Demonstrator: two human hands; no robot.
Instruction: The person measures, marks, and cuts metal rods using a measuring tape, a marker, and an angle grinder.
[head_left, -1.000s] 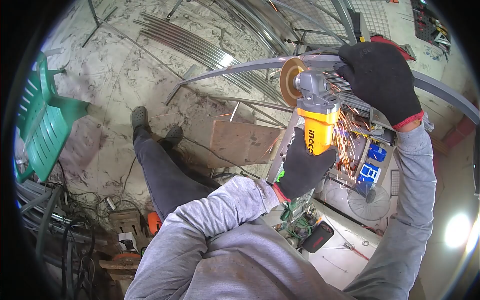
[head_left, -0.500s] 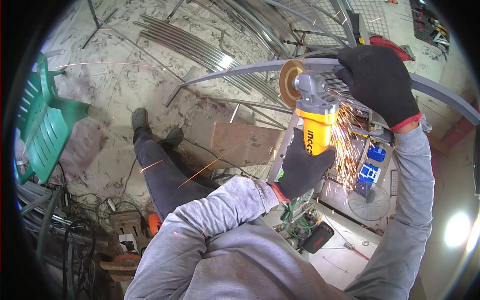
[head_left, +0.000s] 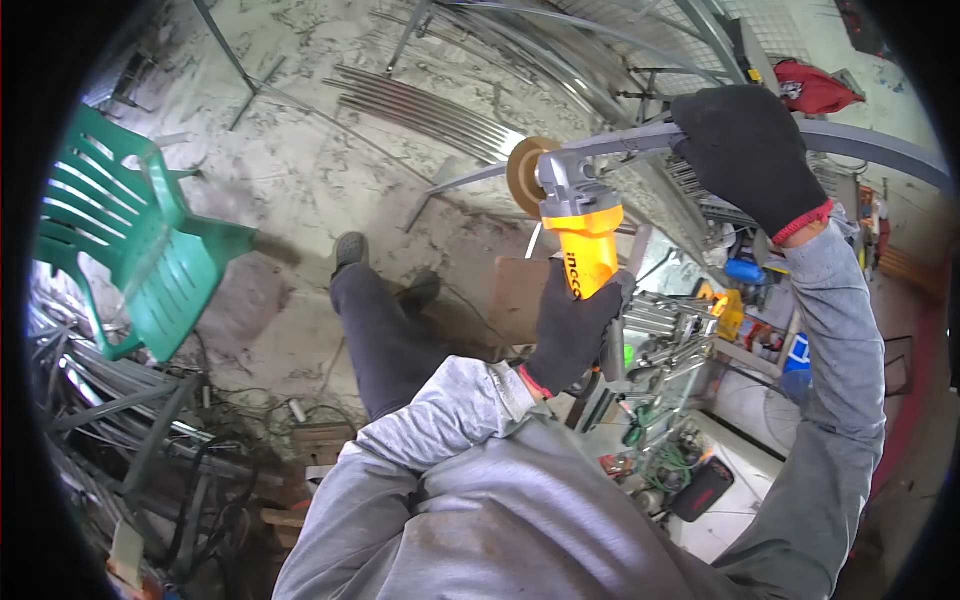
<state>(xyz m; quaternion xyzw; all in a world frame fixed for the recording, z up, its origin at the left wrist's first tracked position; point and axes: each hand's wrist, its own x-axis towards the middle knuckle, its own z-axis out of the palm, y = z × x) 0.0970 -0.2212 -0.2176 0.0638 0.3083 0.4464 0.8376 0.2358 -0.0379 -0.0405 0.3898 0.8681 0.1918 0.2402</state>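
My left hand (head_left: 572, 328), in a black glove with a red cuff, is closed around the body of a yellow and grey angle grinder (head_left: 588, 238). The grinder's brown disc (head_left: 528, 176) stands edge-on at the curved grey metal bar (head_left: 640, 139) and overlaps it in this view. No sparks show at the disc. Farther right along the same bar, my right hand (head_left: 750, 155), gloved alike, is wrapped over it. The bar arcs across the upper part of the view, and its far left end runs down toward the floor.
A green plastic chair (head_left: 160, 240) stands at the left. Metal tubes (head_left: 430, 110) lie on the floor beyond the bar. Tools and green cable (head_left: 668, 465) crowd the surface below the grinder. A red cloth-like item (head_left: 815, 88) lies upper right; scrap metal (head_left: 110, 390) fills the lower left.
The stream of sparks beside the grinder is gone. The grinder has shifted left, farther from my right hand, which still grips the bar. The whole view has swung somewhat.
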